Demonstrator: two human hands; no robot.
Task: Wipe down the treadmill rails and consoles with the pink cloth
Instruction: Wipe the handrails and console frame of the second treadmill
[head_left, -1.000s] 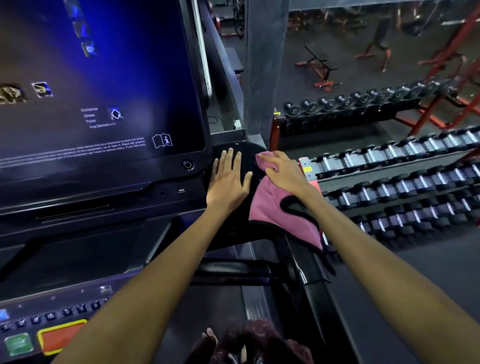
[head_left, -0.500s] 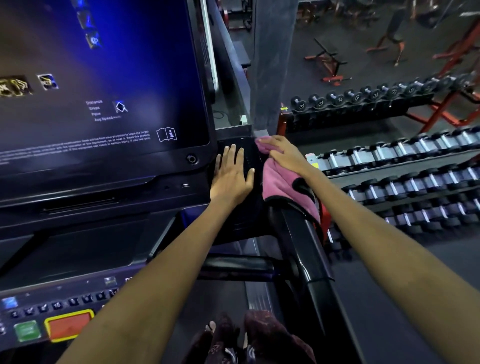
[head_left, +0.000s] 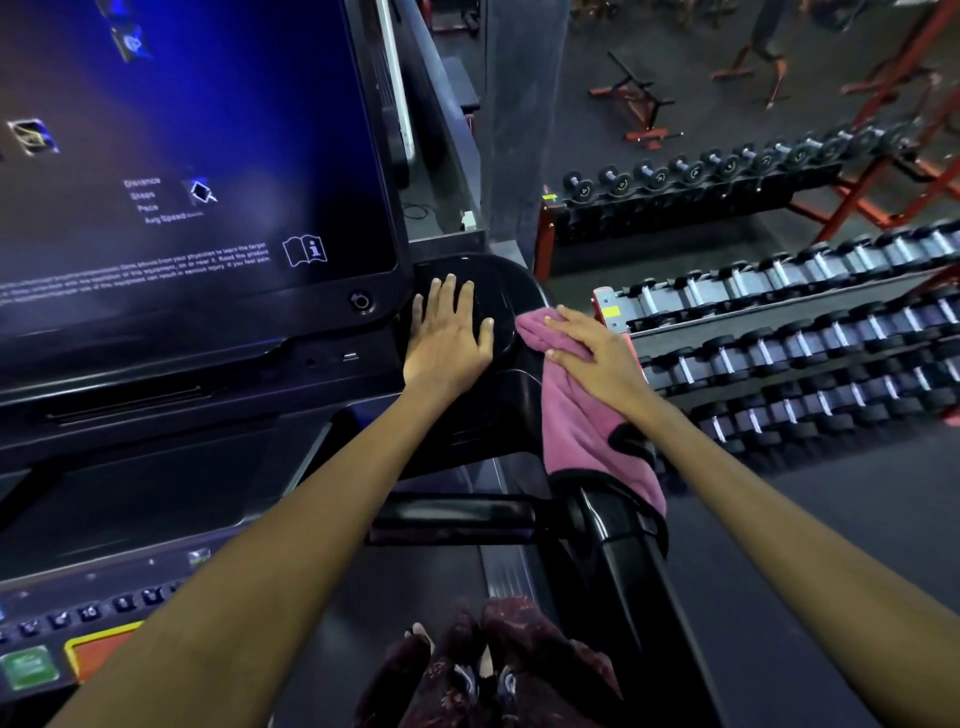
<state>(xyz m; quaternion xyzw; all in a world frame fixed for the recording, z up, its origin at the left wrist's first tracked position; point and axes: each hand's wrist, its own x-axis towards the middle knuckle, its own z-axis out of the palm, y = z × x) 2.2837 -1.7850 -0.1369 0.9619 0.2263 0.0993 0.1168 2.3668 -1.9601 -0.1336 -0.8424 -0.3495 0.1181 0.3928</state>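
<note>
The pink cloth (head_left: 582, 421) with a black trim lies draped over the top end of the treadmill's right rail (head_left: 628, 561). My right hand (head_left: 597, 353) presses flat on the cloth with straight fingers, at the console's right corner. My left hand (head_left: 449, 332) rests flat, fingers spread, on the black round tray of the console (head_left: 498, 296), just left of the cloth. The big lit screen (head_left: 182, 156) fills the upper left.
A button row with a green key (head_left: 28, 667) and an orange key (head_left: 98, 649) sits at lower left. Dumbbell racks (head_left: 779, 332) stand close to the right of the rail. A grey pillar (head_left: 519, 114) rises behind the console. My feet show on the belt (head_left: 498, 571).
My right hand has slid the cloth back toward me and to the right, off the tray's far corner onto the rail's top. The left hand has stayed flat on the tray.
</note>
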